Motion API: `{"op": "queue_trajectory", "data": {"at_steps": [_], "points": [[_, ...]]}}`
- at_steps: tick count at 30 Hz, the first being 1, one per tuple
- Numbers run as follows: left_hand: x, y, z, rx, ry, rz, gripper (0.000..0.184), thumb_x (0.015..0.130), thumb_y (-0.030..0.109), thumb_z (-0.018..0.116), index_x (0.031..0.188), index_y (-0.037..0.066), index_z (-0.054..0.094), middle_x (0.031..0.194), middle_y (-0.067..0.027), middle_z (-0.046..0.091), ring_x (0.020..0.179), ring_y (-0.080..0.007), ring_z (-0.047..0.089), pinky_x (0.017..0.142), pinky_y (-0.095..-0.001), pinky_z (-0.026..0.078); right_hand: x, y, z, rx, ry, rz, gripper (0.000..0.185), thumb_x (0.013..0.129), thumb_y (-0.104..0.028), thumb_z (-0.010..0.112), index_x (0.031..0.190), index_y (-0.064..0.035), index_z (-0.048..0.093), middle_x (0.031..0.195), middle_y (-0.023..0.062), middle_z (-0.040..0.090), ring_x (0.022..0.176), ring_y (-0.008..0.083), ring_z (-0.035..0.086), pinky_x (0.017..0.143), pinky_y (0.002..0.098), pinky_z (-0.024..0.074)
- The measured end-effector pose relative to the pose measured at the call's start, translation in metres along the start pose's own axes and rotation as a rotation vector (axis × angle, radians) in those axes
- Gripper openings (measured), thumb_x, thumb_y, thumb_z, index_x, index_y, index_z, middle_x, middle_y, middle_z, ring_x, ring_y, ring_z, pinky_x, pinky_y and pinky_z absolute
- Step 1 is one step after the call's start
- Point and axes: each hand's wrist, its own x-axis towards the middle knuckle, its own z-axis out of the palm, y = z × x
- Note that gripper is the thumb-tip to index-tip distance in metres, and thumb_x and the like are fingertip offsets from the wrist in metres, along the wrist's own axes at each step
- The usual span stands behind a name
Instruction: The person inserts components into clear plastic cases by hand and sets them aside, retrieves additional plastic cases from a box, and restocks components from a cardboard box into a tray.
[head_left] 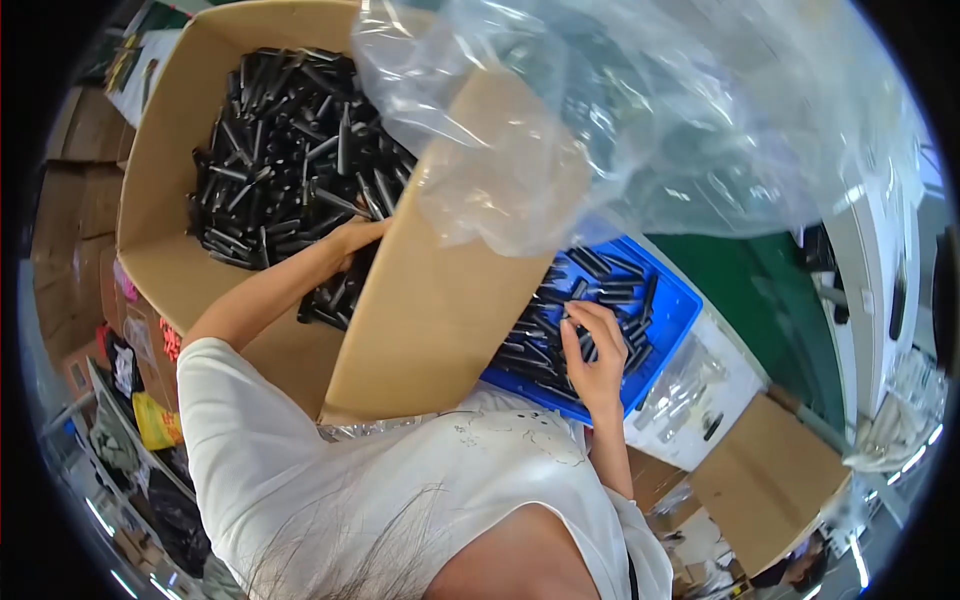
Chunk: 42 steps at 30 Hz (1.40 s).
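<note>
My left hand (362,236) reaches into a large cardboard box (150,215), among many black tube-like pieces (300,150). Its fingers are hidden by the pieces and the box wall, so what it holds cannot be made out. Over a blue tray (672,300) with more black pieces (530,350) is my right hand (597,365). Its thumb and forefinger tips come together in a pinch near the pieces; whatever is between them is too small to name.
Clear plastic sheeting (690,110) hangs over the box's right wall and the tray's far edge. Right of the tray are small clear bags (680,390) on a white surface and an open cardboard box (770,480). Stacked cartons (75,240) and a rack stand at the left.
</note>
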Motion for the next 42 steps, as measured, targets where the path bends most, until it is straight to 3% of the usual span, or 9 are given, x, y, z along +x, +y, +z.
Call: {"op": "queue_trajectory", "data": {"at_steps": [10, 13, 15, 18, 22, 25, 31, 37, 42], "points": [[0.038, -0.03, -0.033, -0.352, -0.202, -0.06, 0.041, 0.091, 0.021, 0.043, 0.125, -0.001, 0.04, 0.116, -0.0169, 0.052, 0.101, -0.0242, 0.055, 0.084, -0.0332, 0.048, -0.057, 0.057, -0.02, 0.069, 0.327, 0.307, 0.015, 0.079, 0.004, 0.055, 0.093, 0.0013, 0.06, 0.083, 0.0121, 0.058, 0.068, 0.0165, 0.057, 0.064, 0.0244, 0.044], [0.014, -0.007, -0.015, -0.357, 0.034, 0.035, 0.024, 0.079, 0.014, 0.057, 0.093, -0.006, 0.059, 0.083, -0.0132, 0.064, 0.07, -0.0191, 0.064, 0.064, -0.0323, 0.054, -0.062, 0.061, -0.03, 0.009, 0.316, 0.27, 0.015, 0.082, 0.002, 0.053, 0.095, 0.002, 0.06, 0.085, 0.0107, 0.057, 0.071, 0.0151, 0.058, 0.067, 0.0239, 0.0445], [-0.027, 0.026, -0.005, -0.315, 0.222, 0.128, 0.027, 0.073, 0.015, 0.061, 0.095, -0.001, 0.06, 0.083, -0.0097, 0.064, 0.071, -0.0162, 0.062, 0.065, -0.0266, 0.051, -0.063, 0.058, -0.04, -0.059, 0.285, 0.242, 0.015, 0.084, 0.0, 0.052, 0.097, 0.0025, 0.06, 0.089, 0.01, 0.056, 0.075, 0.0148, 0.059, 0.07, 0.0238, 0.0451], [-0.098, 0.083, 0.0, -0.03, 0.405, 0.294, 0.041, 0.064, 0.021, 0.063, 0.101, 0.006, 0.054, 0.083, -0.0072, 0.06, 0.072, -0.0161, 0.058, 0.068, -0.0254, 0.047, -0.072, 0.065, -0.052, 0.021, 0.386, 0.271, 0.015, 0.08, 0.004, 0.053, 0.092, 0.0015, 0.061, 0.084, 0.0122, 0.058, 0.067, 0.0172, 0.059, 0.064, 0.0261, 0.0455], [-0.203, 0.119, 0.1, -0.156, 0.593, 1.027, 0.062, 0.06, 0.022, 0.063, 0.115, 0.001, 0.043, 0.077, -0.0049, 0.053, 0.071, -0.0137, 0.051, 0.068, -0.0245, 0.044, -0.094, 0.086, -0.078, -0.016, 0.403, 0.273, 0.015, 0.082, 0.003, 0.052, 0.093, 0.0011, 0.061, 0.084, 0.0115, 0.057, 0.069, 0.0163, 0.059, 0.064, 0.025, 0.0454], [-0.207, 0.094, 0.134, -0.04, -0.161, 1.278, 0.076, 0.049, 0.023, 0.069, 0.115, -0.001, 0.041, 0.077, -0.0043, 0.049, 0.072, -0.0121, 0.049, 0.068, -0.0219, 0.042, -0.104, 0.096, -0.094, 0.059, 0.427, 0.331, 0.014, 0.083, 0.001, 0.052, 0.094, 0.0013, 0.061, 0.086, 0.0103, 0.057, 0.071, 0.015, 0.059, 0.065, 0.0241, 0.0453], [-0.092, 0.0, 0.289, 0.178, -0.308, 0.359, 0.053, 0.053, 0.009, 0.069, 0.102, 0.004, 0.051, 0.079, -0.004, 0.054, 0.067, -0.0128, 0.052, 0.062, -0.0252, 0.044, -0.127, 0.104, -0.121, 0.052, 0.438, 0.339, 0.014, 0.084, 0.0, 0.052, 0.094, 0.0019, 0.061, 0.085, 0.0091, 0.057, 0.071, 0.0137, 0.058, 0.066, 0.0236, 0.045], [0.036, -0.082, 0.332, 0.027, -0.235, 0.166, 0.066, 0.06, 0.006, 0.072, 0.119, 0.004, 0.043, 0.088, -0.0079, 0.052, 0.08, -0.0141, 0.054, 0.068, -0.0252, 0.044, -0.148, 0.114, -0.145, -0.048, 0.462, 0.295, 0.013, 0.083, 0.0, 0.053, 0.093, 0.0023, 0.061, 0.081, 0.0096, 0.058, 0.069, 0.014, 0.058, 0.065, 0.0237, 0.0444], [-0.022, -0.032, 0.319, -0.097, -0.083, 0.121, 0.093, 0.073, 0.026, 0.071, 0.14, 0.009, 0.009, 0.133, -0.0181, 0.033, 0.122, -0.0226, 0.034, 0.097, -0.0351, 0.032, -0.152, 0.125, -0.151, 0.01, 0.501, 0.354, 0.012, 0.083, -0.001, 0.053, 0.092, 0.0023, 0.061, 0.081, 0.0084, 0.058, 0.069, 0.0128, 0.057, 0.067, 0.0241, 0.0449]]}}
